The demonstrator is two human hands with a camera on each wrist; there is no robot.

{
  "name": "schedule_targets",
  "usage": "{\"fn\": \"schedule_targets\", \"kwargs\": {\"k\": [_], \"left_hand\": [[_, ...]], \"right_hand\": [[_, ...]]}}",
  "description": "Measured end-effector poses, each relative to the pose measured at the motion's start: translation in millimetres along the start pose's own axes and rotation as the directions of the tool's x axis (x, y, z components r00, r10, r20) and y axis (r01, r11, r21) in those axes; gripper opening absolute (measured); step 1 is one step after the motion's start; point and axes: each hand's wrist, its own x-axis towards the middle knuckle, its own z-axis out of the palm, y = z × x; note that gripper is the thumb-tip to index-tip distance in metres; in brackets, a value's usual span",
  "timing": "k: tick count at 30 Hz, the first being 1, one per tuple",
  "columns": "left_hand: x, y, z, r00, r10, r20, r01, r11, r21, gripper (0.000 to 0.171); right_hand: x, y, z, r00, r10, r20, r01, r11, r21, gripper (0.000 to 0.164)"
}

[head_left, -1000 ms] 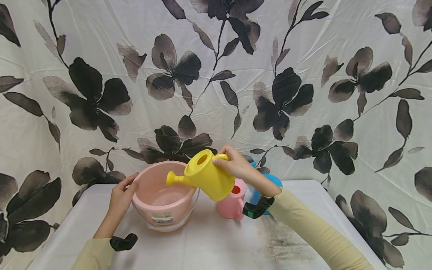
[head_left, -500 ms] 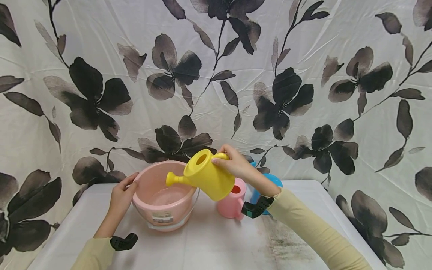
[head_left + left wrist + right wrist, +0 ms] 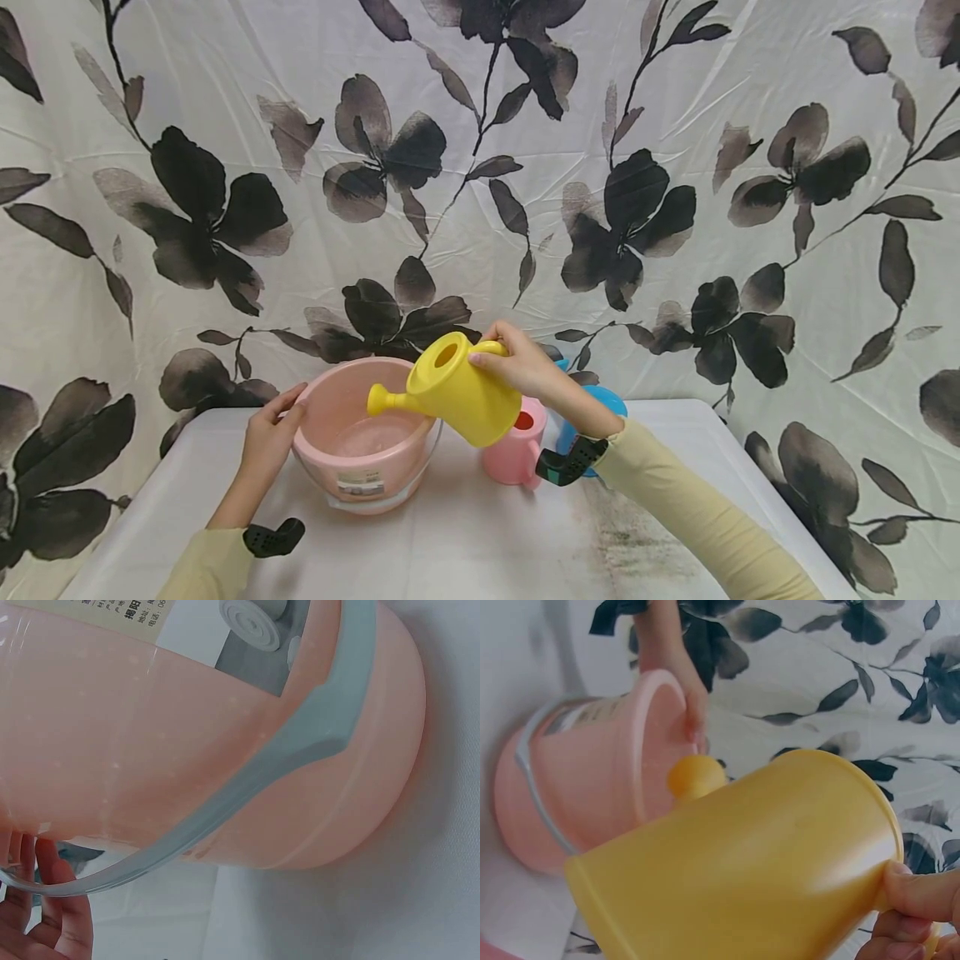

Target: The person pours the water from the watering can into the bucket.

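Note:
My left hand (image 3: 270,433) holds the rim of a pink bucket (image 3: 318,460) at its left side. In the left wrist view the fingers (image 3: 71,919) show behind the bucket's grey handle (image 3: 247,776). My right hand (image 3: 523,365) grips a yellow watering can (image 3: 472,400) by its handle, in the air right of the bucket. The can is tilted left, its spout reaching over the bucket's opening. No water shows coming from its round spout end (image 3: 696,776). The bucket stands upright on the white table (image 3: 480,550), its handle hanging down in front.
Under the raised can stands a pink watering can (image 3: 510,460). Behind my right wrist is a blue watering can (image 3: 609,400), partly hidden by the arm. A dark smudge (image 3: 637,537) marks the table at the right. A floral cloth (image 3: 480,192) hangs along the back.

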Motion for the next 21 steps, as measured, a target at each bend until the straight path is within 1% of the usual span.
{"fn": "schedule_targets", "kwargs": {"k": [8, 14, 21], "left_hand": [[0.8, -0.4, 0.3, 1.000, -0.006, 0.002, 0.006, 1.000, -0.002, 0.050], [0.5, -0.3, 0.2, 1.000, -0.002, 0.002, 0.002, 1.000, 0.005, 0.050], [0.6, 0.0, -0.7, 1.000, 0.008, -0.013, -0.008, 1.000, 0.014, 0.049]], "right_hand": [[1.7, 1.2, -0.3, 1.000, -0.024, -0.006, 0.024, 1.000, -0.012, 0.017], [2.9, 1.3, -0.4, 1.000, -0.019, -0.006, 0.019, 1.000, -0.020, 0.016], [2.6, -0.2, -1.1, 1.000, -0.013, -0.007, 0.013, 1.000, -0.018, 0.016]]}}
